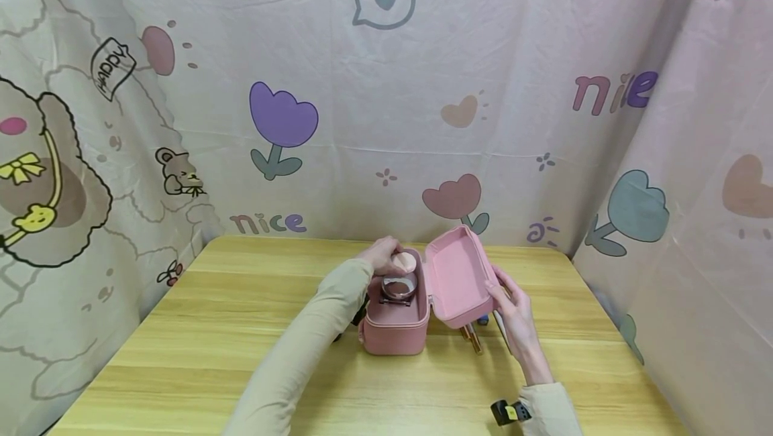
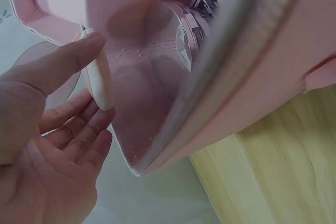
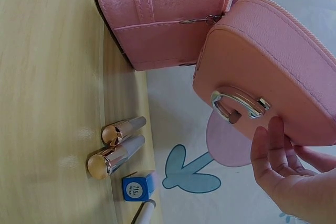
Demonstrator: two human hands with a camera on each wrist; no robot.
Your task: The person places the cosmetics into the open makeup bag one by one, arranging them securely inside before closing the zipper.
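A pink cosmetic case [image 1: 395, 341] stands on the table with its lid [image 1: 461, 275] swung out to the right. My left hand [image 1: 382, 256] is at the far end of the case and pinches a pale, round powder puff [image 2: 100, 80] between thumb and fingers, over the opening. Inside the case lies a round mirror-like item [image 1: 398, 287] with a shiny rim. My right hand [image 3: 296, 179] touches the outer side of the lid with extended fingers, close to the handle [image 3: 236, 103].
Two gold-capped tubes [image 3: 118, 156], a blue box [image 3: 139, 186] and a white stick-shaped item [image 3: 145, 212] lie on the table beneath and beside the lid. Some dark item shows left of the case, partly behind my left sleeve [image 1: 302, 335]. A printed curtain [image 1: 374, 87] hangs behind the table [image 1: 199, 342].
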